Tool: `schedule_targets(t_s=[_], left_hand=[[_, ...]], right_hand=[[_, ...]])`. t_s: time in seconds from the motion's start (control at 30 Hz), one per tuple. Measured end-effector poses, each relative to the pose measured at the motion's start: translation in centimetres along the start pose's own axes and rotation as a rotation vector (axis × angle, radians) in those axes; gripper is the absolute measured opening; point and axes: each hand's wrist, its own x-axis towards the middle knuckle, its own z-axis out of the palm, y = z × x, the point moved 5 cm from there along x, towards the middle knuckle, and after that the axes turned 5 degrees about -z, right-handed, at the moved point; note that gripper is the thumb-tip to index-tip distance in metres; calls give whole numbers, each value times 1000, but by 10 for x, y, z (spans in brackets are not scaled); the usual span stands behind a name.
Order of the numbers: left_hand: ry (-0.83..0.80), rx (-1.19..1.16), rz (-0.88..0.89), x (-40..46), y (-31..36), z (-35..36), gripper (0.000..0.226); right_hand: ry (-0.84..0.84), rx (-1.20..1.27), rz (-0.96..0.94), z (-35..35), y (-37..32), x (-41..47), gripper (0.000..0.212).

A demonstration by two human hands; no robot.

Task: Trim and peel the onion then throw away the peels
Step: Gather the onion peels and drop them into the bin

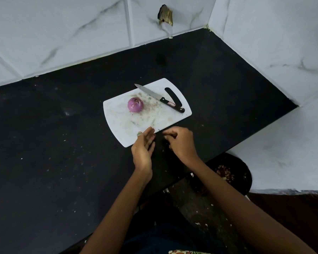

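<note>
We see a round, shiny purple onion on a flat white plastic board, up past both hands. A knife with a thin metal blade and black handle lies beyond the right hand. The left hand rests at the board's near edge, its grip loose and wide. The right grip is curled small; we cannot tell if it holds a scrap. The bench is black and speckled. A dark bin with peels sits half hidden below the right arm.
</note>
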Motion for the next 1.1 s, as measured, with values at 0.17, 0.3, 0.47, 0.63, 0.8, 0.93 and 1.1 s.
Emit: schedule_targets(t_s=[0.17, 0.3, 0.47, 0.63, 0.8, 0.93, 1.1], left_hand=[[-93, -365, -377, 1, -6, 11, 39], [-117, -456, -491, 0, -8, 18, 36], [-104, -655, -504, 7, -6, 11, 54], [-79, -711, -464, 16, 2, 0, 48], [-105, -722, -463, 20, 5, 0, 42], [-124, -725, -461, 21, 4, 2, 46], [-139, -714, -470, 23, 3, 4, 49]], right_hand=[[-188, 146, -125, 4, -46, -20, 17], [-77, 157, -145, -5, -50, -17, 22], [132, 23, -38, -28, -6, 4, 25], [-231, -521, -34, 19, 27, -11, 49], [-174, -658, -321, 52, 11, -51, 37], [-64, -663, -486, 45, 3, -61, 33], [-85, -630, -471, 33, -11, -54, 13]])
